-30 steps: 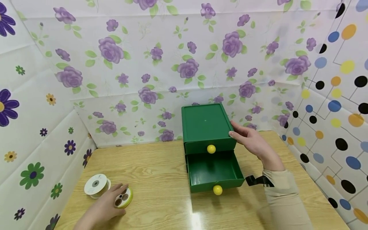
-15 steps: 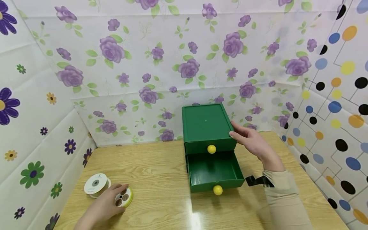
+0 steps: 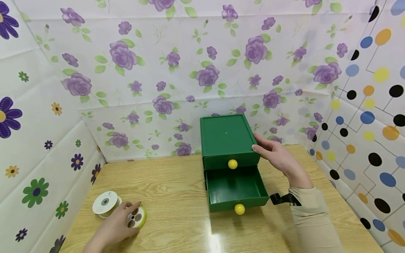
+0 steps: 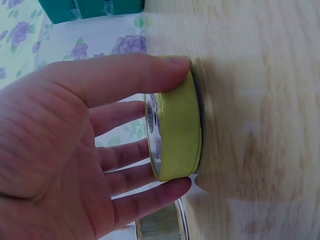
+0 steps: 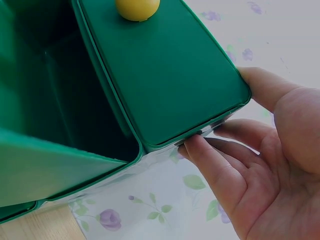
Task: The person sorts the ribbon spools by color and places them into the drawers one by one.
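Observation:
In the head view my left hand (image 3: 114, 225) is at the table's left side, holding a spool of yellow-green ribbon (image 3: 137, 217). Its thumb and fingers span the spool's rim, and the left wrist view shows the ribbon (image 4: 180, 132) standing out between them. Right beside that hand is a larger white ribbon spool (image 3: 105, 203), partly covered by it. My right hand (image 3: 280, 156) rests against the front right corner of a green drawer cabinet (image 3: 226, 135), thumb at the top edge and fingers along the side. The cabinet's lower drawer (image 3: 237, 188) is pulled out with nothing in it.
Yellow round knobs (image 3: 232, 164) mark the drawer fronts; the upper drawer is pushed in. Wood-grain tabletop (image 3: 171, 196) stretches between the spools and cabinet. A flowered sheet (image 3: 161, 84) hangs behind, with patterned sheets at both sides. A black strap (image 3: 286, 199) is at the right wrist.

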### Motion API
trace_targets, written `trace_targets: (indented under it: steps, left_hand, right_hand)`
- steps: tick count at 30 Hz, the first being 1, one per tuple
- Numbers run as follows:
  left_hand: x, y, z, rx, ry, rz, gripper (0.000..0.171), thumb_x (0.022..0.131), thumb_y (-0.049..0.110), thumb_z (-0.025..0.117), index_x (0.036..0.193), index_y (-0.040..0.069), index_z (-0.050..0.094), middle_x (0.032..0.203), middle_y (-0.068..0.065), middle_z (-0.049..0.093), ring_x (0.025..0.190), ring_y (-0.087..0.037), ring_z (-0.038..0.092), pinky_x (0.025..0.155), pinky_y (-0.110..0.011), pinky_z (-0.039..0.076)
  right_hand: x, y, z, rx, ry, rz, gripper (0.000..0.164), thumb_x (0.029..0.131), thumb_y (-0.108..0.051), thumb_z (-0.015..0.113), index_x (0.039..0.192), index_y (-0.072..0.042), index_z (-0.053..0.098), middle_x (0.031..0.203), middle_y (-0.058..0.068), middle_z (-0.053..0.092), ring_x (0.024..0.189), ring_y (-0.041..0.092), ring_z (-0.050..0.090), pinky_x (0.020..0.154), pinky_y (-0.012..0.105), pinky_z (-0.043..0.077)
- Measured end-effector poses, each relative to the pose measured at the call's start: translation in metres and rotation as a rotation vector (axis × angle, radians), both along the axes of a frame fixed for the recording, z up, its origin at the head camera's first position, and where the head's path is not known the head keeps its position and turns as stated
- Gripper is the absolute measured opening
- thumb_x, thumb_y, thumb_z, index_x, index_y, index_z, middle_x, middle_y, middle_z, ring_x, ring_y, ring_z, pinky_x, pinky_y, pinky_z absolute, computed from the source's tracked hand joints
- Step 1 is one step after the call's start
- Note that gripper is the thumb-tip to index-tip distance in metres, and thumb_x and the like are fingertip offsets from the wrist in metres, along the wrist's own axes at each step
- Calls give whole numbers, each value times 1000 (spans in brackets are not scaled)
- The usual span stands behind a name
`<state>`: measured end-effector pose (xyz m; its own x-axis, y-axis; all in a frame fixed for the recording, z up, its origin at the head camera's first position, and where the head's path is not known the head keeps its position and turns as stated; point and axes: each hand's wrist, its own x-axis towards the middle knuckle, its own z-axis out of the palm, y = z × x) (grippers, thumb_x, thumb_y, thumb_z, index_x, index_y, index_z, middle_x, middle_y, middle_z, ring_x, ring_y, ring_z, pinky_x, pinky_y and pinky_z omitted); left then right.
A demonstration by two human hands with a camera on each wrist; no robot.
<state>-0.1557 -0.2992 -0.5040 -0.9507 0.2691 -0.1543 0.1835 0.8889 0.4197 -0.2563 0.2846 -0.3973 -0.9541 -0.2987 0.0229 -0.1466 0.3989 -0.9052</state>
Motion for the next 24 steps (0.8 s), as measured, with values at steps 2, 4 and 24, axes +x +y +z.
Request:
trace_targets:
  steps: [2, 4, 24]
  left_hand:
    - [0, 0, -1, -3, 4, 3, 93, 73, 31, 100, 152, 4, 60, 124, -8, 57, 98, -18, 54, 78, -37, 52]
    - [0, 0, -2, 0, 9, 3, 93, 72, 31, 100, 152, 4, 60, 124, -9, 57, 96, -18, 53, 77, -37, 51]
    - [0, 12, 8, 101, -31, 44, 90, 74, 35, 100, 152, 13, 60, 147, -25, 51, 119, -38, 64, 90, -57, 59]
  right_hand:
    - [0, 0, 0, -1, 1, 3, 77, 110, -50, 58, 172, -22, 22, 176, 11, 23, 158, 38, 30, 122, 58, 35]
    - [-1, 0, 0, -4, 1, 4, 77, 110, -49, 58, 172, -21, 22, 176, 11, 23, 158, 38, 30, 122, 58, 34]
    - [-4, 0, -4, 9, 6, -4, 80, 110, -54, 56, 172, -19, 21, 176, 9, 23, 158, 37, 31, 121, 57, 35]
